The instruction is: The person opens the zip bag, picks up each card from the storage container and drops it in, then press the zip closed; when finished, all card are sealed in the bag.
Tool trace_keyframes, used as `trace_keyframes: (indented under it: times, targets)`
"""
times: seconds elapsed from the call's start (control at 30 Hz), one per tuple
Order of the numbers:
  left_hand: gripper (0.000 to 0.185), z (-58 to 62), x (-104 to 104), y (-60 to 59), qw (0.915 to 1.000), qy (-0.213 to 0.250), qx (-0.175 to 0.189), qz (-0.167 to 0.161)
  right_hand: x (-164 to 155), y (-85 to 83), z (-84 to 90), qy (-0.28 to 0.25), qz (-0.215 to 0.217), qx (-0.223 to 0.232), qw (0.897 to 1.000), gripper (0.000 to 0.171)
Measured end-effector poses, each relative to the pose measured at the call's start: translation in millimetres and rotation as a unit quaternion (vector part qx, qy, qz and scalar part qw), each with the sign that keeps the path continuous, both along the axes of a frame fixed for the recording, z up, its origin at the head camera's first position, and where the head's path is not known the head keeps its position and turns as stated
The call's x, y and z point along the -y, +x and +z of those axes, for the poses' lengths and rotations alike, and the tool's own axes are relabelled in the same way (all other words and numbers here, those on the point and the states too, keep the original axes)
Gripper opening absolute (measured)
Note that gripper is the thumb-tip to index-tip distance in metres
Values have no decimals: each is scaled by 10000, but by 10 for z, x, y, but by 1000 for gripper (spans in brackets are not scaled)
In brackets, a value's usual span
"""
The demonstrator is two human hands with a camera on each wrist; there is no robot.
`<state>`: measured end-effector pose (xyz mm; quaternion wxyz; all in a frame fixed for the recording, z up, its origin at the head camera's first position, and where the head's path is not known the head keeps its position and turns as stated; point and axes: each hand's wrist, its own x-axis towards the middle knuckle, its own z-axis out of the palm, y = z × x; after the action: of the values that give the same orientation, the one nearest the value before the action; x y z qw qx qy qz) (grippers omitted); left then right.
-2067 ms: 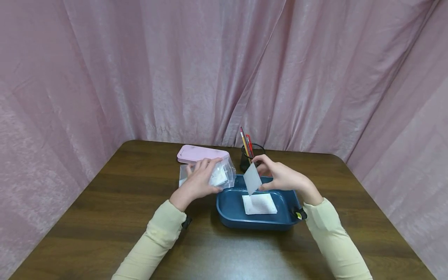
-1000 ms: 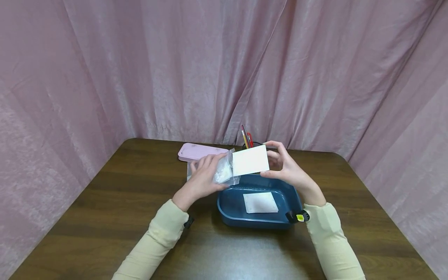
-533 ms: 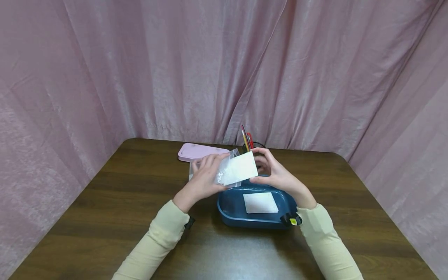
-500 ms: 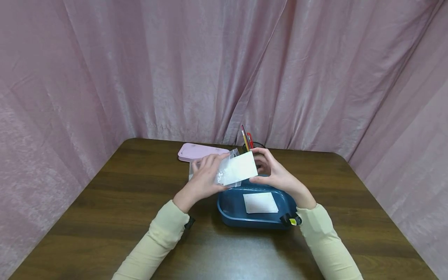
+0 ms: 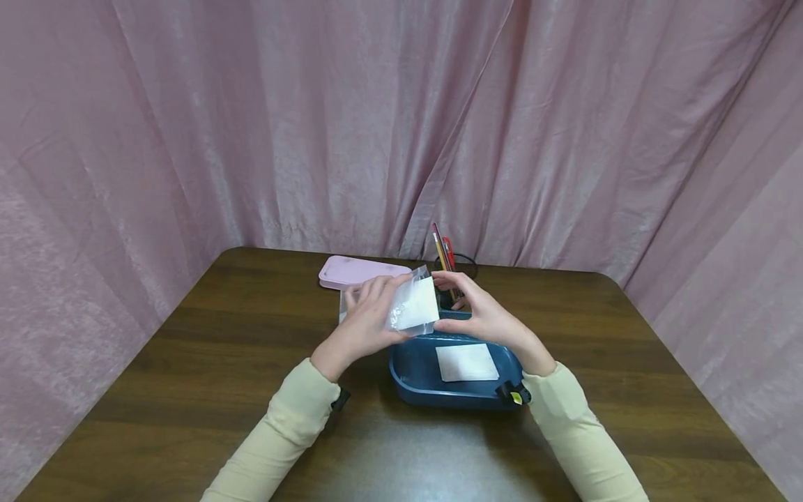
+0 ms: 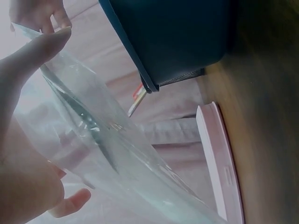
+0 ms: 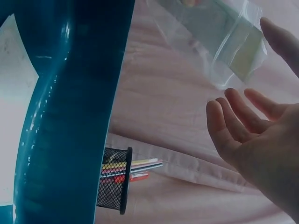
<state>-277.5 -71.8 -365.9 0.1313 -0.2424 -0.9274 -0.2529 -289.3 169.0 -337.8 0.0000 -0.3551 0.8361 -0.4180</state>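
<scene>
A clear plastic bag is gripped in my left hand, thumb below and fingers above. Most of a white card lies inside it, its right end at the mouth. My right hand holds that end between thumb and index finger at its two corners. In the right wrist view, the card's end shows through the clear film, and the other fingers are loosely bent. Below both hands stands a dark blue tray with white cards lying in it.
A pink pencil case lies behind my left hand. Behind the tray, a black mesh pen cup holds several pencils. The brown wooden table extends to both sides, and pink curtains hang behind it.
My right hand has lifted the white card, turned it toward the bag and moved left, sliding it into the bag. My left hand has shifted slightly right with the bag.
</scene>
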Motion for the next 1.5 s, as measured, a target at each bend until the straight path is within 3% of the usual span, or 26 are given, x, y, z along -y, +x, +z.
trace_keyframes:
  times: [0.2, 0.5, 0.6, 0.7, 0.87, 1.07, 1.23, 1.5]
  targets:
    - [98, 0, -16, -9, 10000, 26, 13, 79, -35, 56, 47, 144, -17, -91, 9999, 71]
    - [98, -4, -12, -22, 9999, 34, 9, 138, -135, 63, 141, 481, -449, -337, 9973, 51]
    - [98, -7, -10, -19, 9999, 10, 51, 143, -148, 47, 159, 834, -569, -365, 9942, 47]
    - [97, -14, -8, -21, 9998, -53, 90, 196, -150, 9, 156, 1609, -435, -418, 9851, 44]
    - [97, -21, -2, -35, 9995, -141, 108, 274, -80, -43, 113, 3204, 144, -279, 9468, 47]
    - [96, -23, -7, -38, 9993, -102, 316, 191, 79, -85, -47, 4566, 306, -81, 8891, 63]
    - [95, -38, -14, -35, 9991, -146, 356, 162, 184, -122, -211, 5248, 269, -130, 8507, 70]
    - [95, -40, -27, -47, 9990, -154, 403, 123, 295, -69, -396, 5942, 201, -600, 8018, 75]
